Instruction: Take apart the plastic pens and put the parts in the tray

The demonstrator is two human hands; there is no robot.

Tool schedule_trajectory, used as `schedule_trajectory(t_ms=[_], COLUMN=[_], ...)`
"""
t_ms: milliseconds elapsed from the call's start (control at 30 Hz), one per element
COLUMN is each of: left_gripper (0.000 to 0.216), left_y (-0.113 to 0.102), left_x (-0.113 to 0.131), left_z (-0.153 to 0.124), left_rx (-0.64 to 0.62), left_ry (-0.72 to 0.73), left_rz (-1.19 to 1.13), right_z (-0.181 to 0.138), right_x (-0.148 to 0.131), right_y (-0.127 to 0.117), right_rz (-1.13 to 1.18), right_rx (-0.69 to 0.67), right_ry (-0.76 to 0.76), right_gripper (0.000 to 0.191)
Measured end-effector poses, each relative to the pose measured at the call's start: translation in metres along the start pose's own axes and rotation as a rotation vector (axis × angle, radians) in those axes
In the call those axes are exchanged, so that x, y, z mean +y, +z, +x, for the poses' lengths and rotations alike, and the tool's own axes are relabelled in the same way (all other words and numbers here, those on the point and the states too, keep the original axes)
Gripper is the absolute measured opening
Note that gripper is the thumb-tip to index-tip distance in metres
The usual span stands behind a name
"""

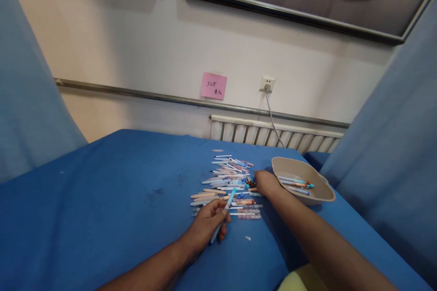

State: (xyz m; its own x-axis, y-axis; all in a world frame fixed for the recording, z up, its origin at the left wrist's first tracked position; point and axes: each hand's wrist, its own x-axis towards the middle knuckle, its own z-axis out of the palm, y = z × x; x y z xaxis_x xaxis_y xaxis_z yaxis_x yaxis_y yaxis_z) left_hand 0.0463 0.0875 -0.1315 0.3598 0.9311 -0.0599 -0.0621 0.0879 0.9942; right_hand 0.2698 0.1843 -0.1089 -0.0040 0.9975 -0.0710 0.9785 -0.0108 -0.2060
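Observation:
My left hand (210,219) is closed around a light blue pen (231,197), which slants up and to the right with its turquoise end on top. It is at the near edge of a spread of pen parts (225,183), among them pale barrels, thin white refills and patterned clear tubes. At the right side of the spread, my right hand (266,183) reaches down beside small blue and brown pieces (251,183). Its fingers are mostly hidden behind the back of the hand, so I cannot see whether it grips anything.
A beige plastic basin (321,196) stands right of my right hand with several pens (296,183) in it. Blue cloth (119,209) covers the table. A small white piece (248,238) lies near the front. Behind are a radiator (251,134) and a plugged-in cable (271,113).

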Motion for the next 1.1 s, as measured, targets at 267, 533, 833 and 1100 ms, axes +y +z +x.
schedule_trajectory(t_ms=[267,533,833,1100], left_gripper=[0.034,0.036,0.037,0.035], left_y=[0.000,0.004,0.015,0.015], left_x=[0.002,0.009,0.013,0.018], left_z=[-0.001,-0.008,-0.013,-0.015], left_rx=[-0.019,-0.041,-0.095,-0.129], left_ry=[-0.006,-0.018,-0.044,-0.049], left_rz=[-0.009,0.053,0.174,0.199], right_z=[-0.016,-0.096,-0.110,-0.112], right_x=[-0.002,-0.013,-0.016,-0.015], right_y=[-0.010,-0.005,0.006,0.008], right_rz=[0.501,1.219,1.833,1.767], right_rx=[0.208,0.236,0.027,0.073], right_ry=[0.039,-0.034,-0.100,-0.163], right_gripper=[0.027,0.040,0.032,0.029])
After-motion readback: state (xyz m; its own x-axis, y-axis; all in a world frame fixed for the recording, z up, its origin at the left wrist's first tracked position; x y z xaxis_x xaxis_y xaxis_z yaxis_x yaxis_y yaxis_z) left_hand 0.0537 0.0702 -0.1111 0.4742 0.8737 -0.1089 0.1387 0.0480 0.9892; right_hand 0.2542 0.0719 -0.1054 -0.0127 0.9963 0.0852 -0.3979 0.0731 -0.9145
